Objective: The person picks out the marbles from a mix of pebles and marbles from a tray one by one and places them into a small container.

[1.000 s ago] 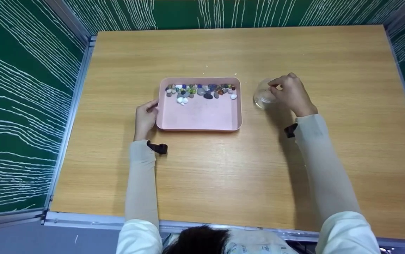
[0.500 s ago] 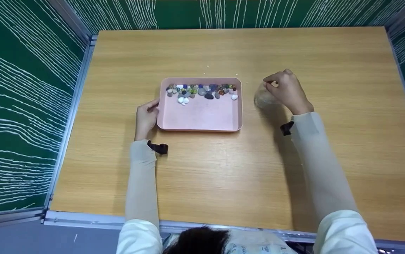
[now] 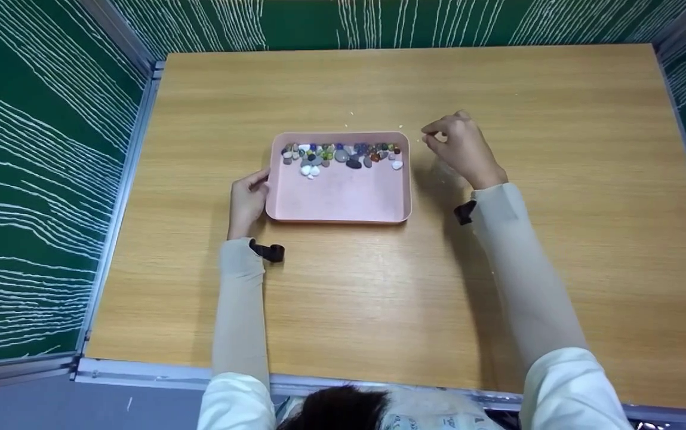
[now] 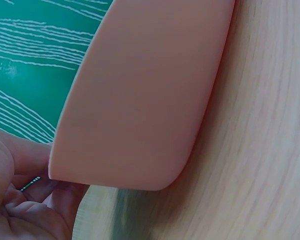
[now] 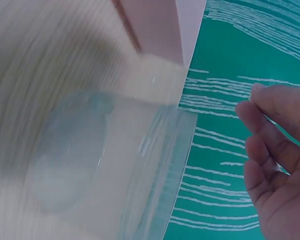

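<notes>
A pink tray lies on the table, with several pebbles and glass beads gathered along its far side. My left hand holds the tray's left edge; in the left wrist view the fingers meet the rim at its corner. My right hand hovers right of the tray, its thumb and index tips slightly apart in the head view, with nothing visible between them. Below that hand stands a clear glass jar, largely covered by it in the head view. Small white bits dot the wood near the tray.
The wooden table has green boards with white lines along its back and sides. A black wrist camera sits at the left cuff, another at the right.
My right hand has moved left, from over the glass jar toward the tray's far right corner. The left hand and the tray stay where they were.
</notes>
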The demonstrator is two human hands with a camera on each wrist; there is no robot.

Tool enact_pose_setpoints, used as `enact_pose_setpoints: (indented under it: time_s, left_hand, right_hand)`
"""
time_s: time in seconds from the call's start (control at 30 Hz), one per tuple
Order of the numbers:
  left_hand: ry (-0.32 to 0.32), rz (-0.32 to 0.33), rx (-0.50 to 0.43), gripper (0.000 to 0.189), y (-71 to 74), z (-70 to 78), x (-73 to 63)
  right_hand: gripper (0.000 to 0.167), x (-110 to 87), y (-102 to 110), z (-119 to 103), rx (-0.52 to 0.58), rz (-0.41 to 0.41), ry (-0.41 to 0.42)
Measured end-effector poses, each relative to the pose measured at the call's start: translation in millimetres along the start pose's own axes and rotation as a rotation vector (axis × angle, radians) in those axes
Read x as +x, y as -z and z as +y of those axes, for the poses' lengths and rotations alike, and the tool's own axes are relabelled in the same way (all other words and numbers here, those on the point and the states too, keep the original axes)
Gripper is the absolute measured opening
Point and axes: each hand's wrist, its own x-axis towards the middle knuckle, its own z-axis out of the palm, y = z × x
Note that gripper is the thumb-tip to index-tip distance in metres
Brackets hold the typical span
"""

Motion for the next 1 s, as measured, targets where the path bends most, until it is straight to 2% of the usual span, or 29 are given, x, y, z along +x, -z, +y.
enact_pose_setpoints:
  time_s: [0.17,0.33,0.57,1.0]
  left_hand:
    - [-0.034,0.007,0.001,0.039,0.2,-1.8,-0.6]
    - [-0.077,0.02,-0.01,0.036,0.3,-3.2,-0.6]
    - [-0.076,0.011,-0.015,0.038,0.1,-1.9,-0.9]
    - [-0.074,0.005,0.024,0.04,0.9,-0.8,-0.4]
  right_hand:
    - [0.022,6.9,-8.2,-7.3,0.003,-0.022,0.001]
    - [0.02,12.7,-16.8,-11.8,0.005,-0.013,0.045]
    - [0.02,21.3,-27.8,-17.3,0.023,-0.035,0.069]
    - [0.021,37.3,-46.7,-32.0,0.04,-0.095,0.029]
